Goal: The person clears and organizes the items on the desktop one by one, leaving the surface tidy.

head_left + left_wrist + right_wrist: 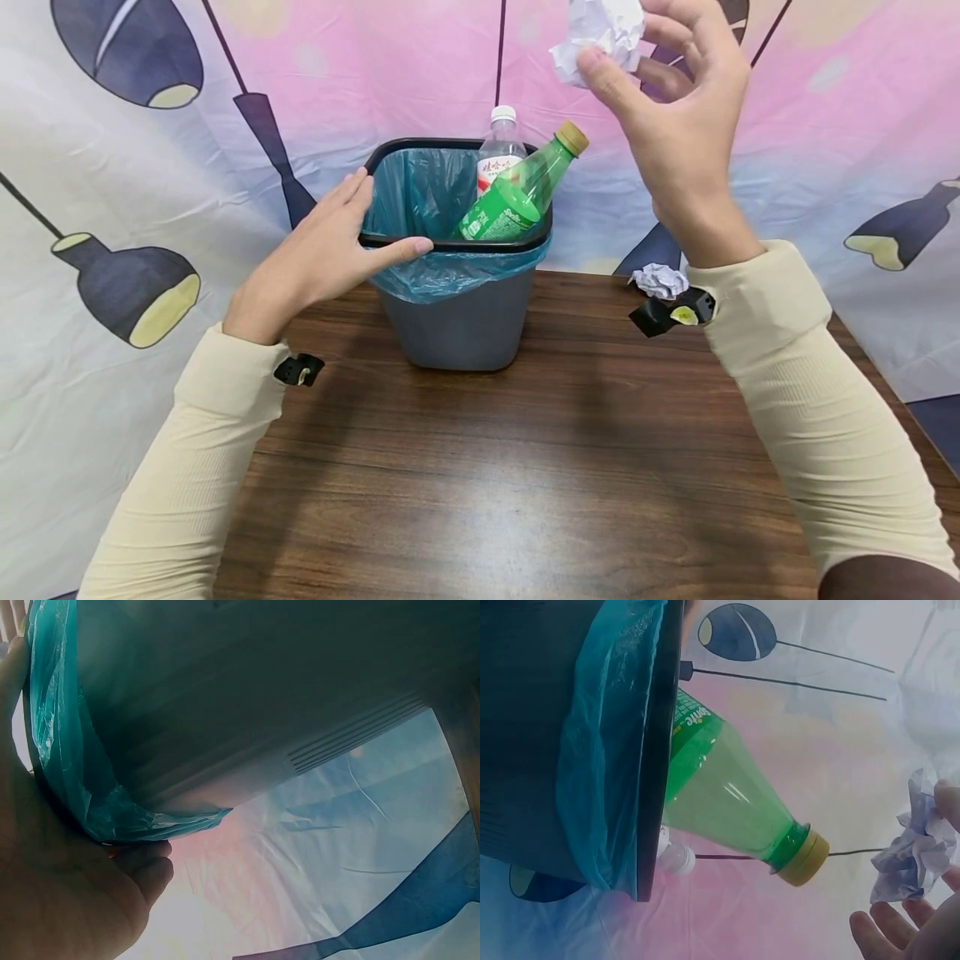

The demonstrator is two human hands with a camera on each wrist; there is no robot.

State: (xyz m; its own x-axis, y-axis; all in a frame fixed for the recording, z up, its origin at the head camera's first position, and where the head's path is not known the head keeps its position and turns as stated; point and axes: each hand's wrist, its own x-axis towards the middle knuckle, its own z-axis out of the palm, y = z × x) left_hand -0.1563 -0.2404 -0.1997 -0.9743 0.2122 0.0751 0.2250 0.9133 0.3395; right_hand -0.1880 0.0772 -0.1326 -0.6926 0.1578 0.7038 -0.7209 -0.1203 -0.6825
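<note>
Up at the top right of the head view, my right hand [686, 125] pinches a crumpled paper ball [603, 33] between thumb and fingers. The same paper ball [915, 844] shows at the right edge of the right wrist view. My left hand [315, 242] rests at the left side of a grey trash bin [461, 321], fingers along its black rim and thumb over the front edge. A teal bag [420, 279] lines the bin and folds over the rim. Inside, a green Sprite bottle [517, 196] leans right, its yellow cap above the rim, before a clear bottle [501, 150] with a white cap.
A second crumpled paper ball [660, 281] lies on the brown wooden table [480, 467], near the right wrist's black camera [675, 312]. Behind the bin hangs a pastel curtain [315, 75] printed with dark lamps. The left wrist carries another black camera [300, 369].
</note>
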